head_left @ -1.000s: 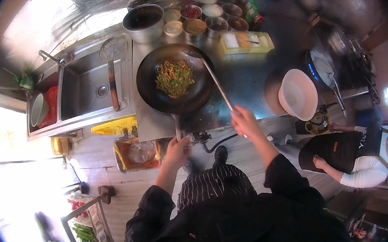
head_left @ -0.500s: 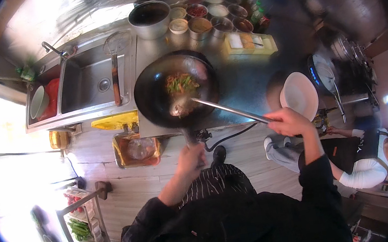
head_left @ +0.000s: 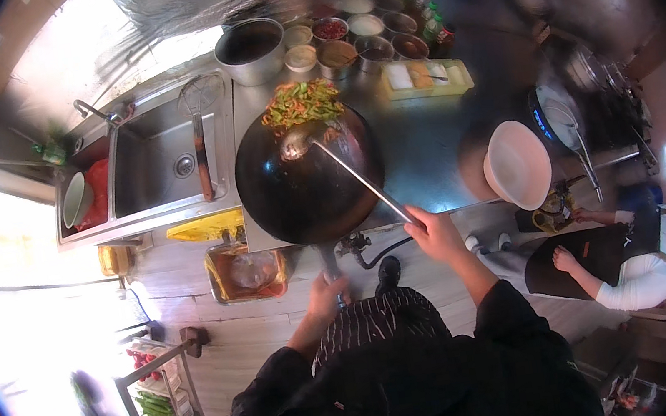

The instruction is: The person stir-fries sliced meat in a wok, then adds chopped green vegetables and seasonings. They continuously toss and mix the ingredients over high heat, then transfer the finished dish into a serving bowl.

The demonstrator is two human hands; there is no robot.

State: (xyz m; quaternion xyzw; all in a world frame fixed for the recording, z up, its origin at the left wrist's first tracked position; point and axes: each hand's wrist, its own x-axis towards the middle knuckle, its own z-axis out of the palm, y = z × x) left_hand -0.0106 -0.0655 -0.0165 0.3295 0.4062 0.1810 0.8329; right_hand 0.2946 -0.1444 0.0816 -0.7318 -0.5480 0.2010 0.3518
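Note:
My left hand point(head_left: 327, 295) is closed round the handle of a dark wok point(head_left: 298, 200) at the counter's front edge. Green and orange chopped food point(head_left: 301, 104) is bunched at the wok's far rim, seemingly tossed up; whether it touches the metal I cannot tell. With my right hand point(head_left: 436, 235) I grip the long handle of a metal ladle point(head_left: 296, 143). Its bowl hangs over the far half of the wok, just below the food. A few bits of food lie near the ladle.
Left of the wok is a steel sink point(head_left: 165, 146) with a long-handled strainer point(head_left: 201, 145) across its edge. Behind stand a large pot point(head_left: 252, 65), several seasoning bowls point(head_left: 337, 56) and a yellow condiment box point(head_left: 425, 78). A white bowl point(head_left: 517, 165) sits right; a person point(head_left: 584, 263) stands beyond.
The food has shifted from the wok's middle to its far rim. My right hand has come left and slightly nearer, and the ladle bowl has moved farther away. Both hands keep their grips.

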